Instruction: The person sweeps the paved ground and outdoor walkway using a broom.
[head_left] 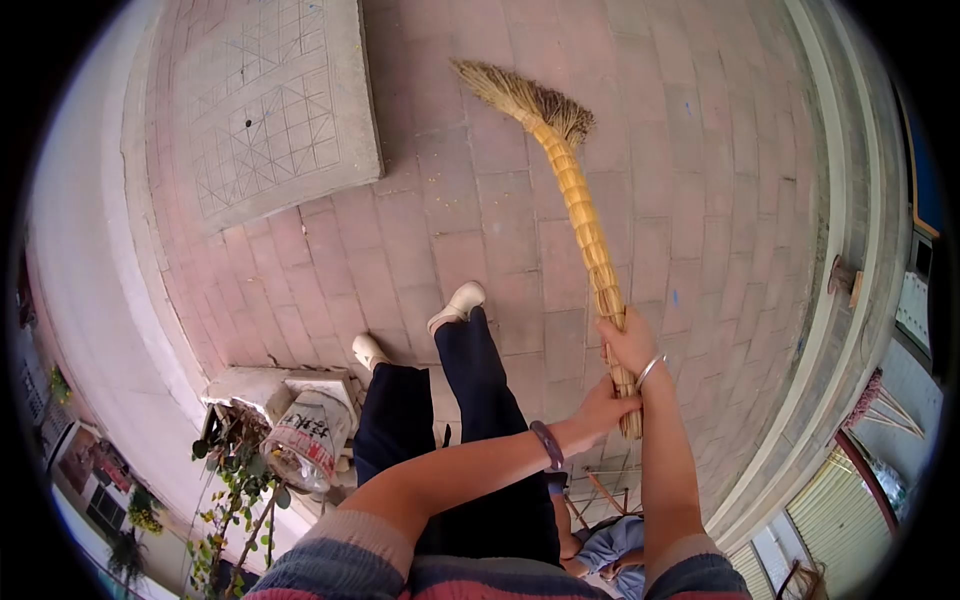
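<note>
A straw broom (585, 220) with a bound yellow handle reaches forward from my hands, its bristles fanned out over the paving. My right hand (632, 342) is wrapped round the handle, a silver bracelet at the wrist. Closer to the handle's butt end, my left hand (602, 408) grips it too; a dark bangle circles that wrist. Small pale crumbs (455, 203) lie scattered on the paving left of the broom. From this one view I cannot tell whether the bristle tips touch the ground.
Reddish paving bricks (700, 200) cover the ground. A stone slab (285, 150) with scratched grids lies at upper left. A printed white sack or bucket (310, 430) and a leafy plant (235, 530) stand at lower left. Ledges (835, 330) run along the right. Another person (615, 555) is behind me.
</note>
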